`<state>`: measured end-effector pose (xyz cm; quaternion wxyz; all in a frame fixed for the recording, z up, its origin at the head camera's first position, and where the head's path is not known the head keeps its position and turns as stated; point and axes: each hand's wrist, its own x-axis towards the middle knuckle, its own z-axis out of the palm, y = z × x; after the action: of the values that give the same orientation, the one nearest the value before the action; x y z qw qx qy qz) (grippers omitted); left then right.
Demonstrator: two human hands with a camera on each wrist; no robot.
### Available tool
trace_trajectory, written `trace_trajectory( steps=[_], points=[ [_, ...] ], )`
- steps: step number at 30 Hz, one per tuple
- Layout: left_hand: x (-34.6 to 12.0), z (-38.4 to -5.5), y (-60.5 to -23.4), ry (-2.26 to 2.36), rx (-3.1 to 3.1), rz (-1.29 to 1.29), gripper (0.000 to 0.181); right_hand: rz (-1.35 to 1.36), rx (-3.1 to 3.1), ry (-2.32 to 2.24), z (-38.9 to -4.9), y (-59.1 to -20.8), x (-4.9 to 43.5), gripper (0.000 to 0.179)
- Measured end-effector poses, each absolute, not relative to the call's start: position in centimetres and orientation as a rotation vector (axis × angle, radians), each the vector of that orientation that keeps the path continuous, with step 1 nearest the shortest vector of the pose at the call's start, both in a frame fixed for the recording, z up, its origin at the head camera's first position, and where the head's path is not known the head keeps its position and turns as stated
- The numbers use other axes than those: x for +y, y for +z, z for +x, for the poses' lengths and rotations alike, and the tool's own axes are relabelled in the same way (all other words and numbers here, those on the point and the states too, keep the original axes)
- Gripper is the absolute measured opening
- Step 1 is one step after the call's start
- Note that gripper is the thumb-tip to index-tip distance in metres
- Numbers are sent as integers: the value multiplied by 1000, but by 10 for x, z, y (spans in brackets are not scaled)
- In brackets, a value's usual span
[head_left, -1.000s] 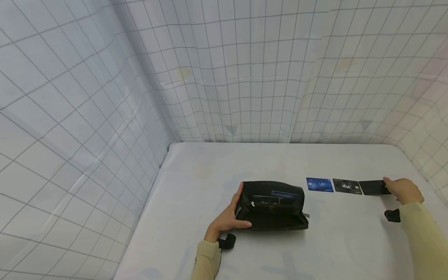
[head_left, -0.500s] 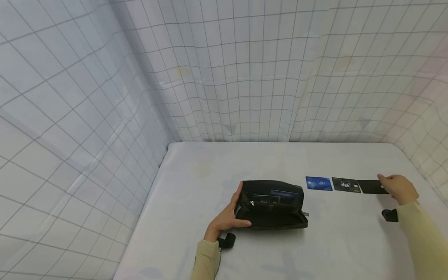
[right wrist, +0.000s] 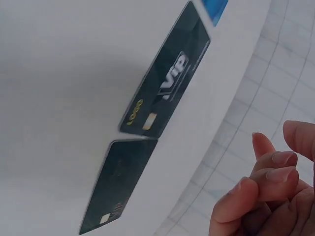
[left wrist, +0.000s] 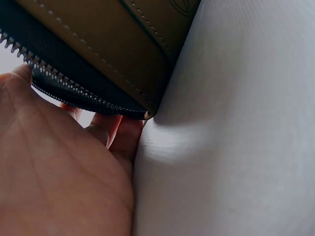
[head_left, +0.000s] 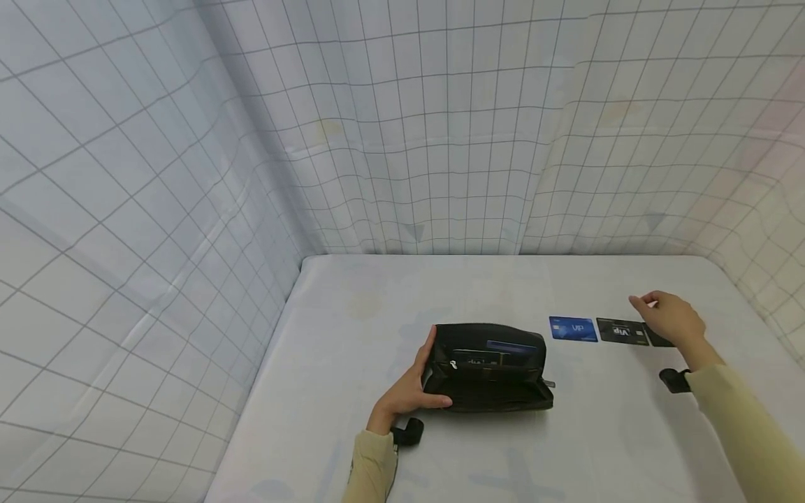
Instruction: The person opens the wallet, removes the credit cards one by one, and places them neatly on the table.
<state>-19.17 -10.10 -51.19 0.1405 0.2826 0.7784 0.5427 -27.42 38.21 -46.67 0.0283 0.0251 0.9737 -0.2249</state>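
Observation:
A black zip wallet [head_left: 490, 399] stands unzipped on the table, its mouth facing me. Inside its slots I see a blue-edged card [head_left: 512, 348] and a dark card with lettering. My left hand [head_left: 405, 395] grips the wallet's left end, thumb at the front lower corner, fingers up the side. To the wallet's right lie three cards in a row: a blue VIP card [head_left: 573, 329], a black VIP card [right wrist: 167, 73] and another black card [right wrist: 118, 184]. My right hand [head_left: 671, 320] hovers over that last card, partly covering it in the head view, its fingers loosely curled and holding nothing.
A white-covered table [head_left: 358, 307] carries everything. White grid-patterned curtains [head_left: 428, 140] close it in at the back and both sides. Black wrist devices [head_left: 409, 432] are strapped to both wrists.
My right hand has let go of the rightmost black card, risen and moved left over the row. The left hand and wallet have stayed in place.

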Motion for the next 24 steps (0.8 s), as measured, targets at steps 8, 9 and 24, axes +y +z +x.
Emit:
trace_trajectory(
  steps=[8,9,24],
  points=[
    [-100,-191,-512,1570,2249,808,117,-187,3034,-758,-267,-446,333,53],
    [-100,-191,-512,1570,2248,807,117,-217,3033,-761,-265,-444,326,51],
    [-101,-192,-512,1551,2244,803,116,-760,2934,-803,-236,-434,244,22]
  ],
)
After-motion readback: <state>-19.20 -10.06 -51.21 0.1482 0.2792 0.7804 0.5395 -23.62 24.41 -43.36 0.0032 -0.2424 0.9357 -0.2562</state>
